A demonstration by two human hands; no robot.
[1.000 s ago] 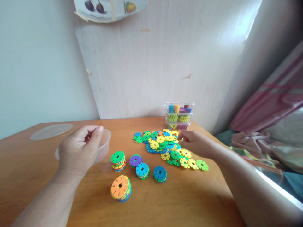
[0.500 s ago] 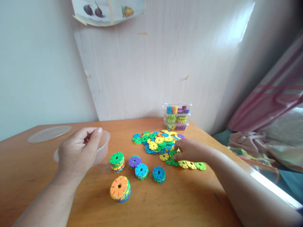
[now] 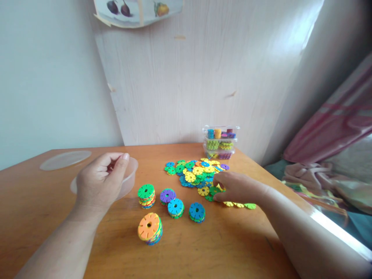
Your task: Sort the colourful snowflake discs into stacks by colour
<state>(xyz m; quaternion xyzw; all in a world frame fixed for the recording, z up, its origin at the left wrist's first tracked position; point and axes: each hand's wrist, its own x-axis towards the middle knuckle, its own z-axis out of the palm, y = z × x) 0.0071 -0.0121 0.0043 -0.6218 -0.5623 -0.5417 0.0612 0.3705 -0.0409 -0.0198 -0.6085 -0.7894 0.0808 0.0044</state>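
My left hand (image 3: 101, 176) is closed above the table, thumb pressed against curled fingers; what they hold, if anything, is hidden. Behind it stands a clear plastic tub (image 3: 130, 179), partly covered by the hand. My right hand (image 3: 232, 187) reaches over the near right side of a loose pile of flower-shaped notched discs (image 3: 199, 170), thumb and forefinger apart near a green disc (image 3: 214, 190). Between the hands stand several short disc stacks, among them a green-topped stack (image 3: 146, 192), an orange-topped stack (image 3: 149, 226), a purple-topped stack (image 3: 167, 196) and a blue-topped stack (image 3: 197, 211).
A round translucent lid (image 3: 66, 160) lies at the far left of the wooden table (image 3: 180, 255). Stacked clear boxes (image 3: 221, 142) of coloured pieces stand at the back right, near the wall. Beyond the right edge are a pink curtain (image 3: 328, 112) and piled cloth.
The view has shifted slightly, moving the scene right and up. My right hand has come a little lower and nearer over the discs. My left hand keeps its closed pose.
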